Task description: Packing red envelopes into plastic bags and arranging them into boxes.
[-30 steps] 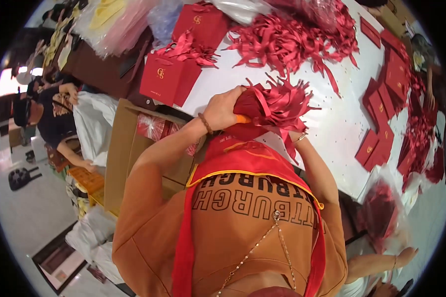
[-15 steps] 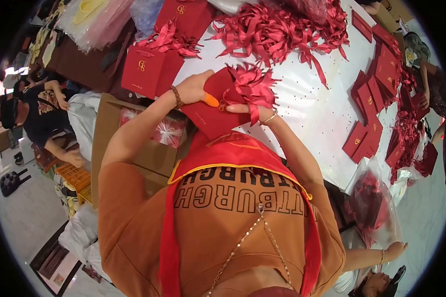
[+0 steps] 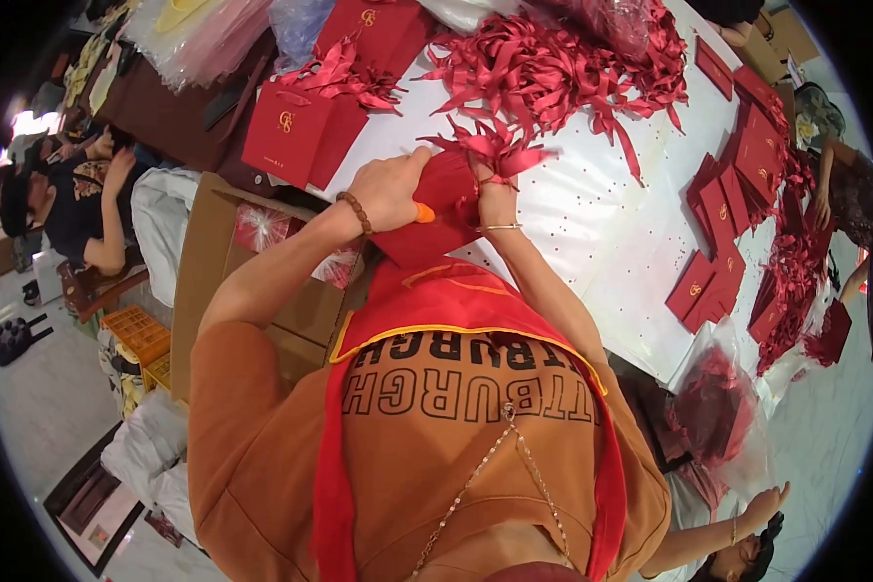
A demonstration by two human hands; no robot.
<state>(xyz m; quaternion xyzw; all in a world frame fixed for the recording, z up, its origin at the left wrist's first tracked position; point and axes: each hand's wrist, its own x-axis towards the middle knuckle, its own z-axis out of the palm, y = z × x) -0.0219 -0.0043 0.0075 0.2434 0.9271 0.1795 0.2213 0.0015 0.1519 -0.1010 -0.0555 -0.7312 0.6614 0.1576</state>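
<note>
A bundle of red paper gift bags (image 3: 436,231) with loose red ribbon handles (image 3: 495,147) is held upright against my apron, at the table edge. My left hand (image 3: 390,194), an orange cover on its thumb, clasps the bundle's left side. On the other side my right hand (image 3: 498,202) is closed at the upper edge, just below the ribbons. Its fingertips are hidden among the ribbons and bags.
Red gift bags (image 3: 286,136) stand at the table's far left. A ribbon heap (image 3: 543,68) lies at the back of the white table (image 3: 601,262), and more flat bags (image 3: 718,213) lie to the right. An open carton (image 3: 199,257) is at my left. Other people are nearby.
My right hand has moved from the front of the bags up to their ribbon end, turning at the wrist. The left hand still holds the bundle, which has shifted slightly.
</note>
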